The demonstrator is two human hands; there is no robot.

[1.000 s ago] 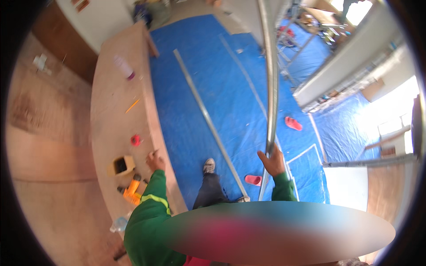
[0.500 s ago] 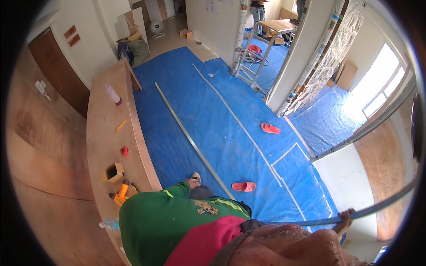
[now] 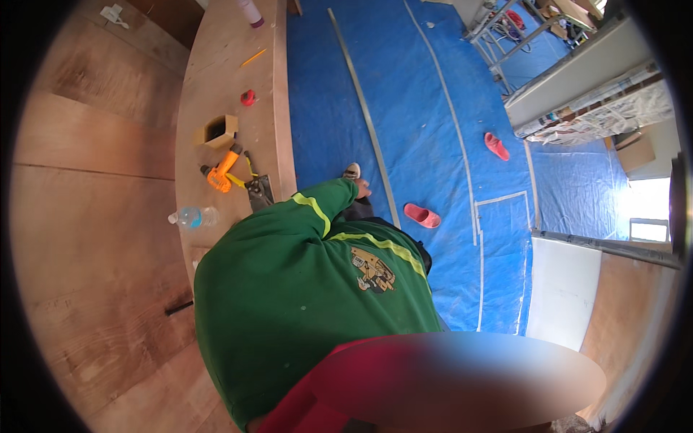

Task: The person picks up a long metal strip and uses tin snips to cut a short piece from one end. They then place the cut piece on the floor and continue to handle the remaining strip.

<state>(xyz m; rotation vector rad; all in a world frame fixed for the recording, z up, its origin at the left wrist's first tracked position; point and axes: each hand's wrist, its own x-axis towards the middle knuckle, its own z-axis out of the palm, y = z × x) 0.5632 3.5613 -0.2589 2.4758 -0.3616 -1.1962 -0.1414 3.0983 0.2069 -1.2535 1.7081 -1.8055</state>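
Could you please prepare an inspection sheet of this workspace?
Surface: wooden bench; blue floor sheet.
Job's things: long pale strip on the sheet.
Clutter: orange drill, open box, pencil and bottle on the bench; pink slippers on the sheet.
Hands: left hand beside a shoe, grip unclear; right hand not in view.
Cables: red bundle by the metal frame, too small to tell.
Surroundings: wooden panelling left, bright window right.

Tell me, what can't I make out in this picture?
In the head view:
Right hand: out of sight; the blur at the bottom or the picture's edge may hide it.
Left hand: too small to tell whether it holds anything.
Dark object: partly covered by the green sleeve.
Pink bottle: top cut off by the upper edge.
Cardboard box: contents lost in shadow.
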